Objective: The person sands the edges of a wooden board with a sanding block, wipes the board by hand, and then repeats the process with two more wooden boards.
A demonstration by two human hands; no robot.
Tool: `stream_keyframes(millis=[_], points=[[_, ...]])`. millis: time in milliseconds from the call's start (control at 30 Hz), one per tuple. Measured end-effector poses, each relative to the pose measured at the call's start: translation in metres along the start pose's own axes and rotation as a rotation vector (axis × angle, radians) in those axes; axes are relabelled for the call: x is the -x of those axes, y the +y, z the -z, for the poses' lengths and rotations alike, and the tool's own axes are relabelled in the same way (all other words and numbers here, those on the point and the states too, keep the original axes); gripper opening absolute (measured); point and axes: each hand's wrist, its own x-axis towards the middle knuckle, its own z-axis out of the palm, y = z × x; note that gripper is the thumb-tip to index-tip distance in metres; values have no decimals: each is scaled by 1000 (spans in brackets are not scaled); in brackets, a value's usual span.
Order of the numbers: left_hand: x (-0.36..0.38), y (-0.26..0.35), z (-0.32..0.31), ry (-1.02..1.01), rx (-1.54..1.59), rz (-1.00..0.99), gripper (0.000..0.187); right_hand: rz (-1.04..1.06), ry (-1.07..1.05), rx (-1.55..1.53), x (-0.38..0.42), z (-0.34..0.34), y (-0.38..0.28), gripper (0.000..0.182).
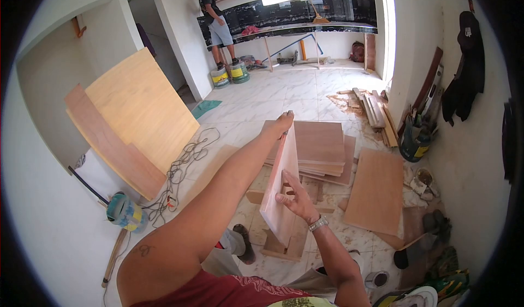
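**Board held on edge over the floor**

Board [281,184] first: I see it standing nearly upright on edge in mid-frame, pale face turned left, held above the tiled floor [284,96] between both hands. My left hand [283,122] reaches along the outstretched arm to the far top corner, fingers closed over that edge. My right hand [292,198] is nearer, palm against the board's right face, thumb hooked round the near edge and fingers spread flat; a watch [318,223] sits on that wrist.

Just behind the board lies a stack of panels [322,148] on the floor, with another panel [376,189] flat to its right. Below the board I can make out wooden blocks [284,244] and a shoe [244,241]. To the left, two big sheets [136,116] lean on the wall, with a tangle of cable [183,167] and a tape-wrapped reel [124,211] near them. Offcuts [374,113] and a bucket [415,143] of tools sit along the right wall.

Far back, another person [215,20] stands on two pails [229,73] beside the dark counter [305,27].
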Motion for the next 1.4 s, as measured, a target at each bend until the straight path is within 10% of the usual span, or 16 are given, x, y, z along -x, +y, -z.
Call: stream_keyframes(millis=[567, 867, 1067, 1167, 1400], points=[[3, 3, 3, -35, -13, 27, 59, -30, 43, -55, -4, -6, 22, 106], [35, 26, 10, -15, -39, 33, 59, -64, 53, -102, -14, 6, 14, 63], [20, 14, 5, 11, -50, 1, 60, -445, 188, 58, -7, 15, 26, 24], [43, 31, 10, 16, -115, 12, 59, -154, 277, 53, -9, 20, 53, 20], [44, 27, 7, 16, -3, -50, 58, -112, 40, -133, -16, -7, 26, 78]])
